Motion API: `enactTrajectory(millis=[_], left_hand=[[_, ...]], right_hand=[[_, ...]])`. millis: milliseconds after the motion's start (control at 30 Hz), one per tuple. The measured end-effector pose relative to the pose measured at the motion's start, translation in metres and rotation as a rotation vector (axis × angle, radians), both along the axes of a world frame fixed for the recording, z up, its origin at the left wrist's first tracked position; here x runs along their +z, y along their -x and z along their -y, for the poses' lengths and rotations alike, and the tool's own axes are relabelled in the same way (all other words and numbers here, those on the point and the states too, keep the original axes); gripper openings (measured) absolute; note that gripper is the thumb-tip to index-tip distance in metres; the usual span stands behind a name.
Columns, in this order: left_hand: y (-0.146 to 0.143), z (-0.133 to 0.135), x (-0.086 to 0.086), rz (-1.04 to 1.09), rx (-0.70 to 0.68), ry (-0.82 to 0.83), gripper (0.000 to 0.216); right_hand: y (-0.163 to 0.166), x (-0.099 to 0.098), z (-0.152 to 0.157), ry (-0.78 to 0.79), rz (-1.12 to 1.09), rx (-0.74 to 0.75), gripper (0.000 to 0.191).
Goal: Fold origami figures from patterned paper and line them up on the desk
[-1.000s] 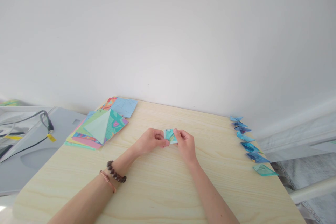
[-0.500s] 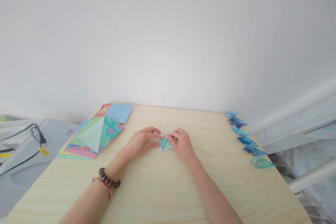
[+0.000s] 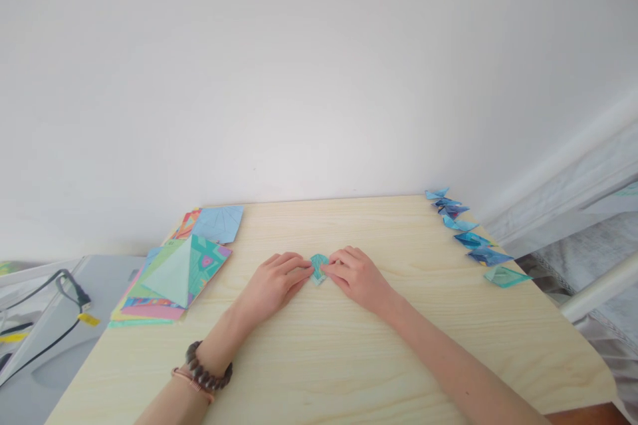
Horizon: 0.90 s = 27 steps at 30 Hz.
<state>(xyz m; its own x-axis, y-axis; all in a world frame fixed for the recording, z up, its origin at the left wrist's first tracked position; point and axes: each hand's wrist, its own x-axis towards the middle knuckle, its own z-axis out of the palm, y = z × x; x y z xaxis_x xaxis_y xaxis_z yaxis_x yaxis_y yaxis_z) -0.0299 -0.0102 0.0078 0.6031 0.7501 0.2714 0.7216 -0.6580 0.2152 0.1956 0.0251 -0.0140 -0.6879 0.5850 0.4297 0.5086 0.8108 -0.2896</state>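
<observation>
A small folded piece of teal patterned origami paper (image 3: pixel 318 268) lies on the wooden table between my two hands. My left hand (image 3: pixel 276 279) pinches its left edge, fingers drawn together. From the other side my right hand (image 3: pixel 357 279) holds the right edge between thumb and fingers. The fingertips cover both sides of the paper, so only its middle, top and lower corner show. A dark beaded bracelet (image 3: pixel 203 368) and a thin copper-coloured one circle my left wrist.
On the left of the table (image 3: pixel 309 358) lies a stack of colourful origami paper (image 3: pixel 169 272), with a creased blue sheet (image 3: pixel 218 223) behind it. Several folded blue and teal paper pieces (image 3: pixel 486 256) line the right edge. A cable (image 3: pixel 74 289) lies on a grey surface at far left.
My left fingers have closed onto the paper's left edge. The paper is turned, with a corner now pointing toward me. The view has tilted slightly.
</observation>
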Motion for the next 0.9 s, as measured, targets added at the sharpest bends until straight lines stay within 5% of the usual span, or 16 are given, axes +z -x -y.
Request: enactTrajectory(millis=[900], left_hand=[[-0.01,0.011,-0.006,-0.09,0.049,-0.094,0.039]], right_hand=[[0.01,0.004,0.026,-0.044,0.174,-0.203,0.027]])
